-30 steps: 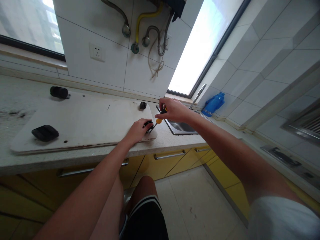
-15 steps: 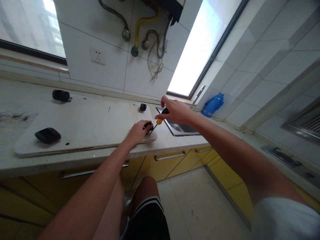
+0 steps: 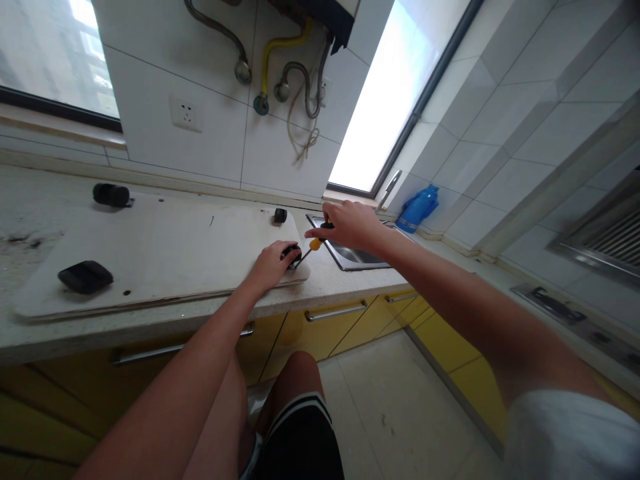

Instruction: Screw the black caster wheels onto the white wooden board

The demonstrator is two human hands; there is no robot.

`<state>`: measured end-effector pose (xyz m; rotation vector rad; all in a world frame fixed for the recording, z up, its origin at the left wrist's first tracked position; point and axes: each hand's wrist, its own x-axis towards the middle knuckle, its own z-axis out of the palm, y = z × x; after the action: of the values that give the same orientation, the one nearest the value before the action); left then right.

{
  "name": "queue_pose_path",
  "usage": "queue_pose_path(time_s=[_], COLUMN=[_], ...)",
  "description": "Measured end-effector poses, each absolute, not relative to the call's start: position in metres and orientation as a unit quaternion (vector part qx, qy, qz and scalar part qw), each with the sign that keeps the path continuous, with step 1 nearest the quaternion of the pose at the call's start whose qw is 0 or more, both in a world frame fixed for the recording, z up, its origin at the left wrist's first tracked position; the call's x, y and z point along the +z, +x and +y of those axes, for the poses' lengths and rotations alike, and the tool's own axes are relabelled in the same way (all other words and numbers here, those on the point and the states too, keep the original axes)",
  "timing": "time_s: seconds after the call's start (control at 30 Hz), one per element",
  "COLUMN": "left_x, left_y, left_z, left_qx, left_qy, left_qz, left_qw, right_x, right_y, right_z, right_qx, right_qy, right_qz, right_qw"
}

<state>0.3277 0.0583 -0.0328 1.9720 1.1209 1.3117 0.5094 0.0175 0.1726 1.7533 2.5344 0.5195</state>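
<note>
A white board (image 3: 175,247) lies flat on the countertop, with black casters fixed near its corners. My left hand (image 3: 270,268) is closed around the caster (image 3: 293,253) at the near right corner, its fingers partly hiding it. In my right hand (image 3: 353,223) is a screwdriver (image 3: 315,245) with a black and yellow handle, held at a slant. Its shaft points down to the base of that caster; the tip's exact contact is too small to tell. Other casters sit at the far right (image 3: 280,215), far left (image 3: 111,195) and near left (image 3: 86,277).
A steel sink (image 3: 357,257) with a tap (image 3: 389,191) lies right of the board. Behind it stands a blue bottle-like container (image 3: 418,208). Yellow cabinets with metal handles (image 3: 336,311) run below the counter (image 3: 200,320). Pipes and a socket (image 3: 186,113) are on the wall.
My right hand has turned slightly, its fingers curling closer around the screwdriver handle. The left hand stays on the same caster. The whole view has shifted a little.
</note>
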Motion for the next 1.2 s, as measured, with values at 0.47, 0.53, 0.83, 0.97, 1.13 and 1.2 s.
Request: queue_pose_path(time_s=[0.47, 0.53, 0.83, 0.97, 1.13, 1.2], left_x=[-0.033, -0.032, -0.035, -0.034, -0.035, -0.036], left_y=[0.328, 0.328, 0.331, 0.328, 0.328, 0.327], left_z=[0.058, 0.057, 0.055, 0.056, 0.056, 0.056], left_qx=[0.488, 0.485, 0.478, 0.487, 0.499, 0.501], left_qy=[0.726, 0.727, 0.734, 0.726, 0.713, 0.713], left_qz=[0.416, 0.419, 0.430, 0.430, 0.430, 0.425], left_qw=[0.250, 0.246, 0.216, 0.228, 0.242, 0.245], right_x=[0.171, 0.182, 0.124, 0.034, -0.047, -0.064], right_y=[0.519, 0.528, 0.571, 0.552, 0.530, 0.529], right_z=[0.029, 0.034, 0.098, 0.136, 0.157, 0.160], right_qx=[0.077, 0.065, -0.114, -0.231, -0.261, -0.244], right_qy=[0.516, 0.522, 0.532, 0.556, 0.573, 0.568], right_qz=[0.848, 0.844, 0.611, 0.524, 0.434, 0.428], right_qw=[-0.094, -0.107, -0.575, -0.602, -0.644, -0.660])
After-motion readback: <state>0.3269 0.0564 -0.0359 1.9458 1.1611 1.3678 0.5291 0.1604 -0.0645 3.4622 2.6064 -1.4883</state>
